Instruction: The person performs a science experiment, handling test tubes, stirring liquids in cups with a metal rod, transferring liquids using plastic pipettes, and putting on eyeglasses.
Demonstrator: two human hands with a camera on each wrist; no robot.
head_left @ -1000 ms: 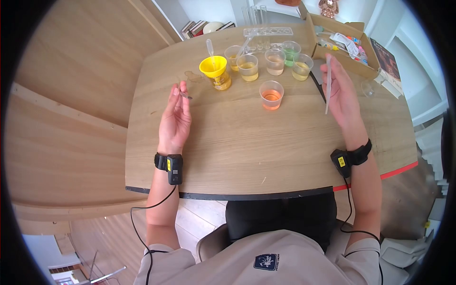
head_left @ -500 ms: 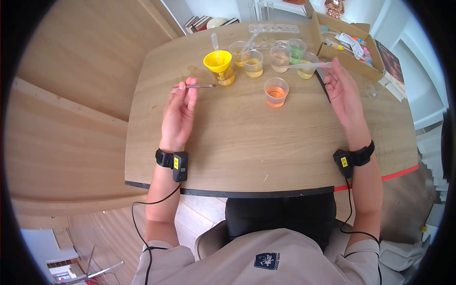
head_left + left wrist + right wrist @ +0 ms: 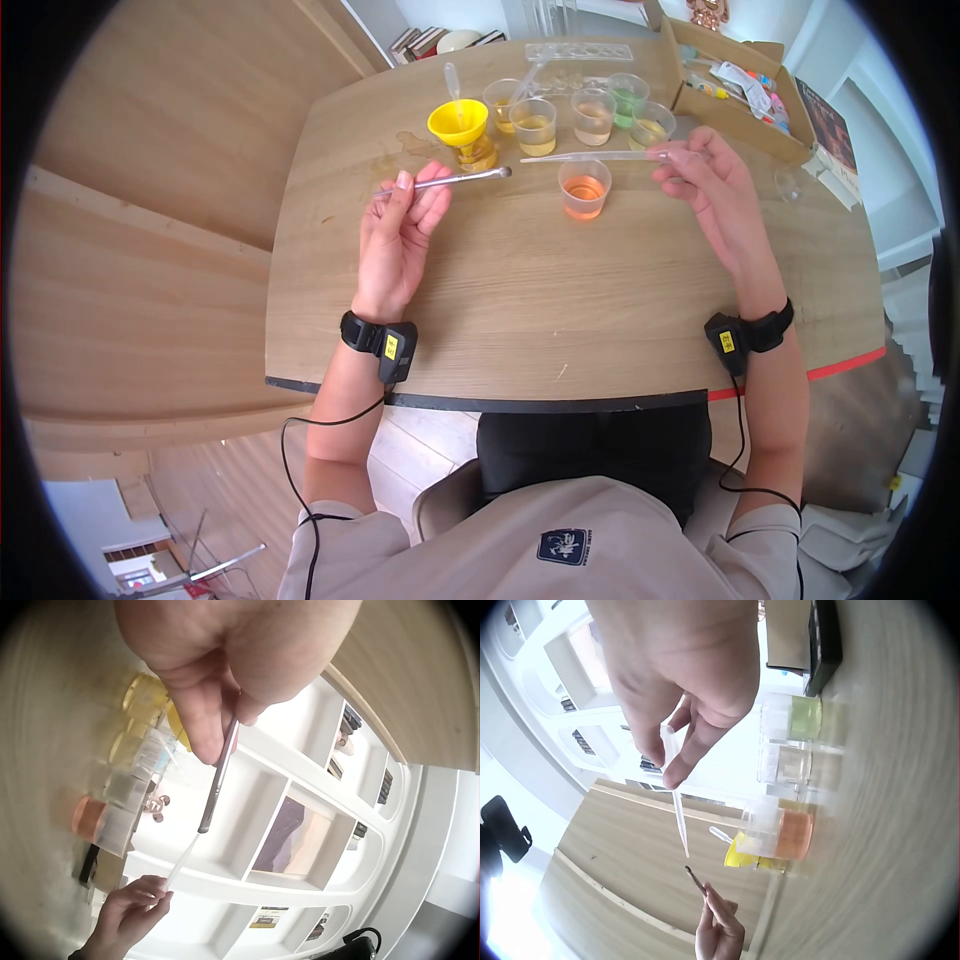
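Observation:
My left hand (image 3: 398, 238) pinches a thin metal spoon (image 3: 470, 177) between thumb and fingers; its small dark tip points right, towards the cups. A clear plastic dropper (image 3: 590, 156) is pinched in my right hand (image 3: 722, 200), its narrow end pointing left. Both tools are held up in the air, tips near each other but apart. In the right wrist view the dropper (image 3: 679, 814) stands over the spoon (image 3: 696, 880) with a gap between. Behind and below the dropper stands a cup of orange liquid (image 3: 584, 195).
Several clear cups hold yellowish, pale and green (image 3: 627, 100) liquids. A yellow funnel (image 3: 458, 122) with another dropper in it sits on a container at the left. A test-tube rack (image 3: 580, 52) is at the back; an open cardboard box (image 3: 740, 120) of supplies stands back right.
The dropper has turned from upright to nearly level, pointing left. The spoon has swung out to the right, and both hands have moved slightly inward, bringing the tips closer together.

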